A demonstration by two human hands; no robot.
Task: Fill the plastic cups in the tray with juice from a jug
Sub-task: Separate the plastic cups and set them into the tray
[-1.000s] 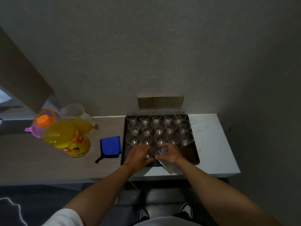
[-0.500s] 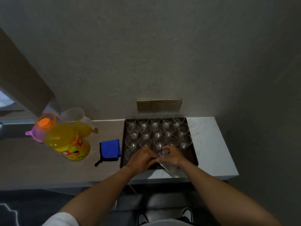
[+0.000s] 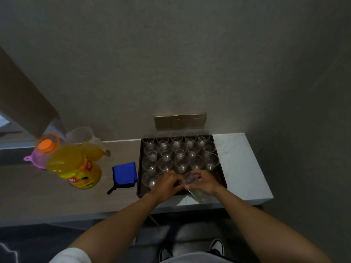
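A dark tray (image 3: pixel 221 177) on the counter holds several clear empty plastic cups (image 3: pixel 180 149) in rows. My right hand (image 3: pixel 206 183) grips a tilted stack of clear cups (image 3: pixel 198 195) over the tray's front edge. My left hand (image 3: pixel 167 184) is beside it, fingers curled and pinching the stack's upper cup (image 3: pixel 190 179). A clear jug (image 3: pixel 89 147) with orange juice in its bottom stands at the left by the wall. A large juice bottle (image 3: pixel 76 168) with an orange cap stands in front of the jug.
A folded blue cloth (image 3: pixel 125 173) lies between the bottle and the tray. A pink funnel (image 3: pixel 35 159) sits behind the bottle. Wall sockets (image 3: pixel 180 120) are above the tray. The white counter (image 3: pixel 241 168) ends shortly right of the tray.
My left hand has moved right from the front-row cups to the top of the stack that my right hand holds. The two hands now meet.
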